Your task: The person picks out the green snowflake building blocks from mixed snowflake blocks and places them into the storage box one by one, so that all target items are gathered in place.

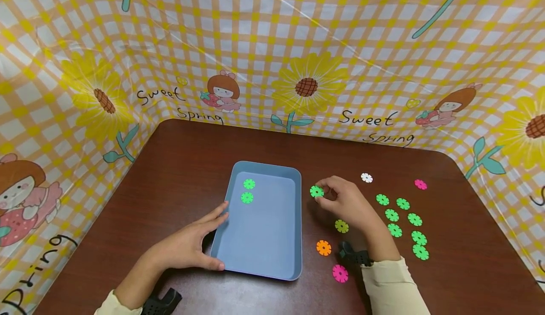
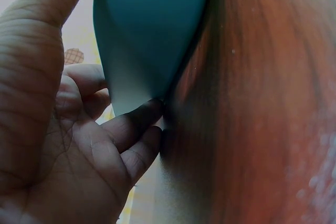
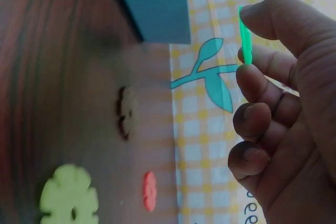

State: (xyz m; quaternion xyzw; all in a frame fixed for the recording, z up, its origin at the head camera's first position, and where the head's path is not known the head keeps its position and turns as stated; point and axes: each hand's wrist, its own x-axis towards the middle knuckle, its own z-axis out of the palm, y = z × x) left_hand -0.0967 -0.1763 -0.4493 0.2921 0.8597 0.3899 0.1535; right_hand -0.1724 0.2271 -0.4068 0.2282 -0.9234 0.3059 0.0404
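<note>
A blue-grey rectangular tray (image 1: 268,239) lies on the table with two green notched plastic discs (image 1: 249,184) flat in its far left part. My left hand (image 1: 187,246) rests against the tray's left side, fingers and thumb spread along the rim. In the left wrist view its fingertips (image 2: 152,109) touch the tray's outer wall (image 2: 152,35). Just right of the tray, my right hand (image 1: 347,204) pinches another green notched disc (image 1: 316,191) between thumb and fingers. Seen edge-on in the right wrist view, this disc (image 3: 245,36) is above the table.
Right of the tray lie a yellow disc (image 1: 341,226), an orange disc (image 1: 323,248) and a pink disc (image 1: 340,273). Several green discs (image 1: 391,215) are grouped farther right, with a white disc (image 1: 366,178) and another pink disc (image 1: 420,184) behind. Patterned cloth (image 1: 255,36) surrounds the table.
</note>
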